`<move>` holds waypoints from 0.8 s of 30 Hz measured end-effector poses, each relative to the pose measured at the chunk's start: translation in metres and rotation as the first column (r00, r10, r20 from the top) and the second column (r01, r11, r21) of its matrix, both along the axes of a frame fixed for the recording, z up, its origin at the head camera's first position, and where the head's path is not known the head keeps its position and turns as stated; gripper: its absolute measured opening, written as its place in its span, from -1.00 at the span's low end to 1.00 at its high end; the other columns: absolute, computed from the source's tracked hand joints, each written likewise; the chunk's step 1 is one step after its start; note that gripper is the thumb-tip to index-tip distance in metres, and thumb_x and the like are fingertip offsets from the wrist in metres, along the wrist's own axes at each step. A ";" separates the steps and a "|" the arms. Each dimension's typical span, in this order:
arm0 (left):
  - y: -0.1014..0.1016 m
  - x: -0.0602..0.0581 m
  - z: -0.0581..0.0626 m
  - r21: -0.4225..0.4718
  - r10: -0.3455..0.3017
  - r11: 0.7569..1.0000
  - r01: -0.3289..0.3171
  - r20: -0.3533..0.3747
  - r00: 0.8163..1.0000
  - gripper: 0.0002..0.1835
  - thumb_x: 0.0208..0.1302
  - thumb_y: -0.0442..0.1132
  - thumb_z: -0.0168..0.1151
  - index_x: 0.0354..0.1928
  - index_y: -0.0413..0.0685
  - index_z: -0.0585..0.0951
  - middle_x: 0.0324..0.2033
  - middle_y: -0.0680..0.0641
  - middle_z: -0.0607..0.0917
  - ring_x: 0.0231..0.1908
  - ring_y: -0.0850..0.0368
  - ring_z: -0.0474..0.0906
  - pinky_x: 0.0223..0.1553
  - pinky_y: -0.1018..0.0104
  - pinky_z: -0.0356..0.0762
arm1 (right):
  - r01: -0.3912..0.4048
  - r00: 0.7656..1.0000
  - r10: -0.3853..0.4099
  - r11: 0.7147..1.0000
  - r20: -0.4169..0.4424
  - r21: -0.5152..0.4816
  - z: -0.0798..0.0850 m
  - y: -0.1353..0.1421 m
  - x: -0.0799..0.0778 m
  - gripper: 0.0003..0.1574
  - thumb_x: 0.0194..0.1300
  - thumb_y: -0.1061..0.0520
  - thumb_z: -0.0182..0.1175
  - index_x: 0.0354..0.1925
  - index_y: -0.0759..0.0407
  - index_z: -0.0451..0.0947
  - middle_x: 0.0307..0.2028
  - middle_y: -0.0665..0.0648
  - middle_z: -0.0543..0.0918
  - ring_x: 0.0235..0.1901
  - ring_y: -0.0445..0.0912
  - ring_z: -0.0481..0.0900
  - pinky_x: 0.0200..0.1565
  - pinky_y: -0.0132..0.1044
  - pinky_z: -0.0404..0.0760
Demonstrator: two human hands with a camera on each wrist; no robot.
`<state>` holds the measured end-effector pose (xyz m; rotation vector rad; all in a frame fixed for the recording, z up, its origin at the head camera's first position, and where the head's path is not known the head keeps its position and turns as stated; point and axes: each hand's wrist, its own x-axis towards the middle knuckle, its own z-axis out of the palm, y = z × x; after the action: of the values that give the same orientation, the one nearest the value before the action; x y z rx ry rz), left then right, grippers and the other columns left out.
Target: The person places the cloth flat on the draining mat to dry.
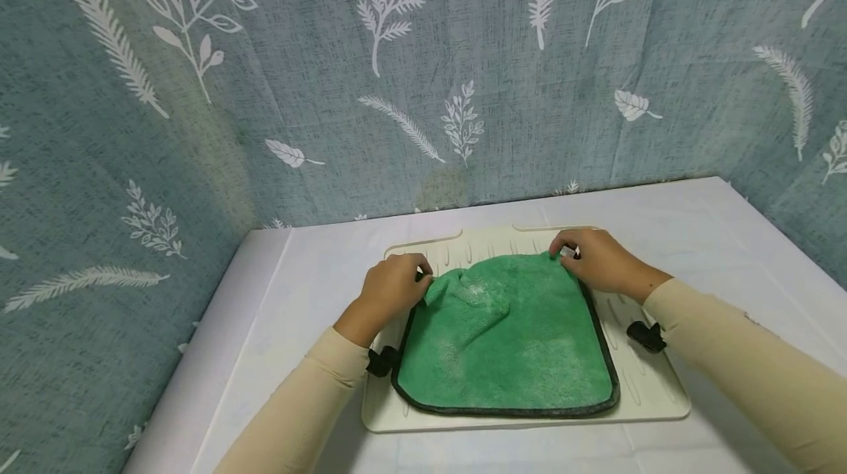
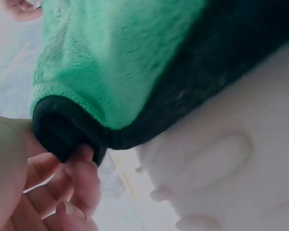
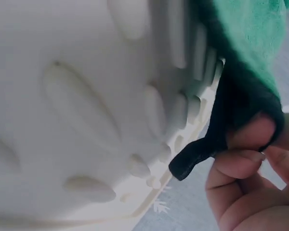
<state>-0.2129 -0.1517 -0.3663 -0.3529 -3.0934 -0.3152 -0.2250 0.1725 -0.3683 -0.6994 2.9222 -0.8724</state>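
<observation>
A green fluffy cloth with a black border lies over a cream ridged tray. Its far edge is lifted at both corners, and a fold runs across its upper left part. My left hand pinches the far left corner; in the left wrist view, the left hand's fingers grip the black trim. At the far right corner, my right hand pinches the cloth between thumb and fingers. A black loop or tag hangs from that corner in the right wrist view, beside the right hand's fingers.
The tray rests on a table with a white cover. Grey-green curtains with white leaf prints stand behind and to the left. Dark wrist-worn devices show under both forearms, close to the tray's sides.
</observation>
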 end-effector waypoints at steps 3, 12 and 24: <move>-0.003 0.002 0.007 0.052 -0.005 0.999 0.008 -0.070 0.998 -0.92 0.22 -0.10 0.20 -0.35 0.15 0.64 -0.53 0.13 0.64 -0.65 0.26 0.42 -0.66 0.36 0.31 | 0.002 1.000 -0.003 1.000 -0.013 -0.010 0.005 0.002 0.000 -0.76 0.27 0.34 0.03 -0.14 0.17 0.56 0.03 0.31 0.52 -0.65 -0.16 0.27 -0.53 -0.29 0.34; -0.015 0.001 0.012 0.152 -0.005 0.986 0.062 -0.347 0.938 -0.92 0.23 -0.14 0.19 -0.29 0.14 0.65 -0.44 0.13 0.68 -0.61 0.32 0.48 -0.72 0.44 0.29 | 0.022 0.998 -0.027 0.997 -0.062 -0.077 0.011 0.004 0.000 -0.65 0.31 0.35 -0.02 0.02 0.15 0.50 0.10 0.25 0.47 -0.30 -0.01 0.54 -0.38 -0.23 0.50; -0.012 -0.017 -0.003 0.144 0.044 0.989 -0.036 -0.051 0.998 -0.82 0.27 -0.11 0.13 -0.11 0.13 0.58 -0.53 0.05 0.60 -0.62 0.21 0.42 -0.67 0.37 0.30 | 0.043 0.963 -0.024 0.997 0.268 -0.065 0.000 0.006 -0.008 -0.44 0.33 0.15 0.04 0.28 0.14 0.23 0.09 0.39 0.39 -0.56 0.02 0.52 -0.51 -0.13 0.54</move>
<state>-0.2295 -0.1639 -0.3696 -0.2904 -2.9984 -0.5140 -0.2334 0.1784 -0.3679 -0.4923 2.6828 -0.9909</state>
